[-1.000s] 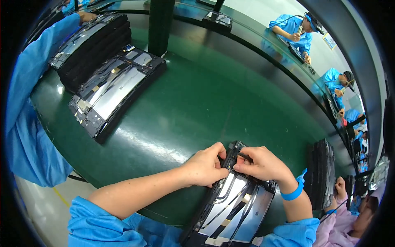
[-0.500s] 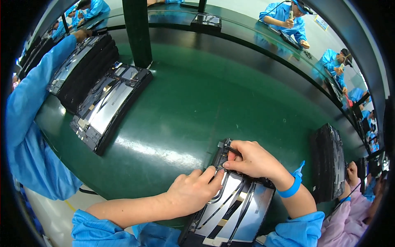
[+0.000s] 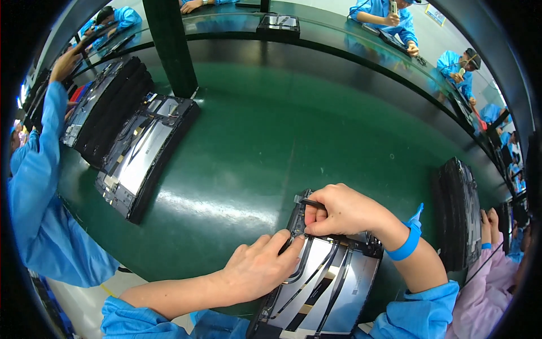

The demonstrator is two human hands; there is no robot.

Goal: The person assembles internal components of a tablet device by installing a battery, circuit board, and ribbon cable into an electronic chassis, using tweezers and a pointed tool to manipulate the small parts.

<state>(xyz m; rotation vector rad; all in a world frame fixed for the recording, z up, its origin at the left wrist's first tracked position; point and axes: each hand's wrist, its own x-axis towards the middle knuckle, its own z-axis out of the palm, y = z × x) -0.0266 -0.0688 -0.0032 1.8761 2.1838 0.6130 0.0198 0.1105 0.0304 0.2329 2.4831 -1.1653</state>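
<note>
An opened tablet (image 3: 354,268), with a silver inner panel, black ribbon cables and a black frame, lies tilted before me at the lower middle. My right hand (image 3: 344,210) is closed in a pinch around a thin black stick-like tool (image 3: 308,201), one end of which sticks out past the fingers. Its working end is hidden by my fingertips, near the tablet's far left corner. Beside it, my left hand (image 3: 261,265) presses bent fingertips on the tablet's left edge and holds it; the thumb is hidden. A blue band circles my right wrist.
Several opened tablets in black frames form a stack (image 3: 107,107) at the left, with one opened tablet (image 3: 148,152) leaning against it. Another stack (image 3: 460,214) stands at the right, near a co-worker's hands. A dark post (image 3: 172,51) rises beyond; a co-worker's blue sleeve (image 3: 36,186) is at far left.
My right hand has turned slightly, so more of the black tool shows. The co-worker's arm at the left has lifted away from the stack. The whole view has shifted a little.
</note>
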